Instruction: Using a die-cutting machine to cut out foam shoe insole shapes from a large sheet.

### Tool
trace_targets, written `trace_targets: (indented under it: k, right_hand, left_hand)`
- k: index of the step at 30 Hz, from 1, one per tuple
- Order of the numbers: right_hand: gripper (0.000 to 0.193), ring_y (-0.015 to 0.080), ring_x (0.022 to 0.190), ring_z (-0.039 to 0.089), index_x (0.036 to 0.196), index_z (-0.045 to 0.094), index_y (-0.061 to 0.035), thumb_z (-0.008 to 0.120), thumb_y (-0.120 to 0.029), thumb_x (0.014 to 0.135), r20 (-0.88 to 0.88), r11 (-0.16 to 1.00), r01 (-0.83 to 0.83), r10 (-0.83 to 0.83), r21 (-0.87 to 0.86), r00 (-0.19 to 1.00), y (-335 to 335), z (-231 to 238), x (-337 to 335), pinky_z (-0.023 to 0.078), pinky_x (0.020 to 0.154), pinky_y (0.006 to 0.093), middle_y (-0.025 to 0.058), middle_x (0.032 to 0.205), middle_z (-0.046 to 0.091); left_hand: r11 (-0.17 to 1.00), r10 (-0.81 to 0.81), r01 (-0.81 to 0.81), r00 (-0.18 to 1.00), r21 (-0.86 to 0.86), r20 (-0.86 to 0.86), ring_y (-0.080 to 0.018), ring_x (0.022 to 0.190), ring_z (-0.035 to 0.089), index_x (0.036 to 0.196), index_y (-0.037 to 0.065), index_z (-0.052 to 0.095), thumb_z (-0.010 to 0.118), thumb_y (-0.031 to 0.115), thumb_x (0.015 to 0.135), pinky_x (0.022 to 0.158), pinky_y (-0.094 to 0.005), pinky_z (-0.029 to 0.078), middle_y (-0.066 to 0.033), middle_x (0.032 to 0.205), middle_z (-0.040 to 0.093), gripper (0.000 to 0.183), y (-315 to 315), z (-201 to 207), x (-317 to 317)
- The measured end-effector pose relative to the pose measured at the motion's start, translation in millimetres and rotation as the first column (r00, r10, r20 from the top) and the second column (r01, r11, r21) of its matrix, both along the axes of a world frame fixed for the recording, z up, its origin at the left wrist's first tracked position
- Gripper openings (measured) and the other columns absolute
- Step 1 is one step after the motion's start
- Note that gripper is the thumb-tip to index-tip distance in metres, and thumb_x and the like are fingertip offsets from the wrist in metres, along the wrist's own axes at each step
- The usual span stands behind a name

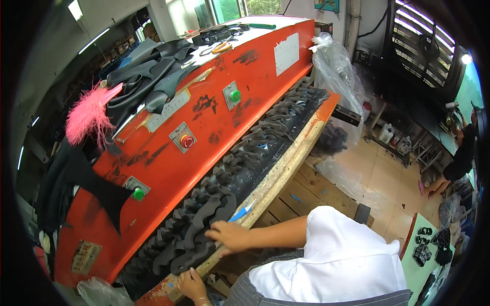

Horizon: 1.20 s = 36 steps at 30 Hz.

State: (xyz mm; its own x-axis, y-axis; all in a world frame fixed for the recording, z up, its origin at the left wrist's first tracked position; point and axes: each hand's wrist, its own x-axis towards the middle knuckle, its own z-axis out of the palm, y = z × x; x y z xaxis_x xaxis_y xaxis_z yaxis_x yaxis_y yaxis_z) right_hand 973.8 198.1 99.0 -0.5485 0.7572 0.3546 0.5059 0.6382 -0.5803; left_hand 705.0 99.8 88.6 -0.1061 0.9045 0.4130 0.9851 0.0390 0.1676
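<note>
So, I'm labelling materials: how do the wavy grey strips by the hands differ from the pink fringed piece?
The wavy strips are dark grey; the fringed piece is bright pink. The strips are thick and curving; the fringed piece splays into fine strands. The strips lie on the black bed; the fringed piece hangs higher, along the red machine.

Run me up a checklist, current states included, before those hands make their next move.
1. Both hands away from the buttons: ok; left hand and right hand are at the wavy dark pieces, apart from the red button and green buttons.
2. No loose scraps near the hands: not ok; a blue scrap lies near the right hand.
3. Wavy dark pieces lying separately: not ok; many are heaped together.
4. Firm grip: cannot tell.
5. Red machine switched off: cannot tell.
</note>
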Motion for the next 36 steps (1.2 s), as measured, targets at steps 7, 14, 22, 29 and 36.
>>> trace_targets:
  k: [7,14,22,29,36]
  right_hand:
    - [0.062,0.0313,0.106,0.055,0.106,0.06,-0.0031,0.077,-0.05,0.07,0.365,1.0,0.009,0.001,-0.026,0.931,-40,-6,14,0.047,0.087,0.0418,0.0141,0.11,0.056]
    - [0.061,0.0307,0.109,0.054,0.102,0.065,-0.0033,0.086,-0.042,0.06,0.405,0.994,0.108,-0.086,-0.032,0.91,-60,-34,-15,0.046,0.095,0.04,0.0138,0.108,0.06]
    - [0.05,0.032,0.102,0.057,0.096,0.063,-0.0086,0.085,-0.036,0.06,0.431,0.992,0.125,-0.115,0.004,0.895,-58,-54,-16,0.049,0.087,0.0433,0.0134,0.101,0.059]
    - [0.044,0.034,0.083,0.068,0.088,0.072,-0.0053,0.076,-0.047,0.075,0.414,0.802,-0.179,0.469,-0.57,0.78,13,28,-25,0.052,0.075,0.0424,0.0163,0.081,0.07]
    - [0.034,0.0348,0.106,0.058,0.107,0.067,-0.0062,0.065,-0.033,0.086,0.169,0.918,-0.381,0.395,-0.105,0.903,170,33,-240,0.049,0.089,0.0441,0.018,0.112,0.061]
  left_hand:
    - [0.996,0.052,-0.054,0.998,-0.071,-0.037,-0.035,0.081,0.056,0.075,0.003,0.063,0.052,0.029,0.094,0.076,-0.0473,0.041,-0.0133,0.08,0.058,0.034,-20,-10,-2]
    - [0.987,0.054,-0.045,0.997,-0.153,0.053,-0.0391,0.092,0.058,0.089,0.002,0.067,0.048,0.038,0.096,0.082,-0.0508,0.043,-0.018,0.093,0.062,0.041,-39,-39,-27]
    - [0.965,0.071,-0.035,0.988,-0.259,0.134,-0.0347,0.094,0.06,0.077,0.005,0.071,0.053,0.042,0.09,0.085,-0.0474,0.044,-0.0152,0.089,0.066,0.042,-34,-46,-27]
    - [0.849,0.146,0.137,0.867,-0.511,0.476,-0.0339,0.083,0.064,0.078,0.009,0.074,0.063,0.052,0.083,0.078,-0.0414,0.051,-0.014,0.078,0.066,0.045,-15,23,-63]
    - [0.936,0.067,-0.144,0.969,0.322,0.237,-0.0297,0.094,0.057,0.083,0.007,0.069,0.075,0.023,0.078,0.086,-0.0411,0.045,-0.0089,0.096,0.065,0.019,145,0,-127]
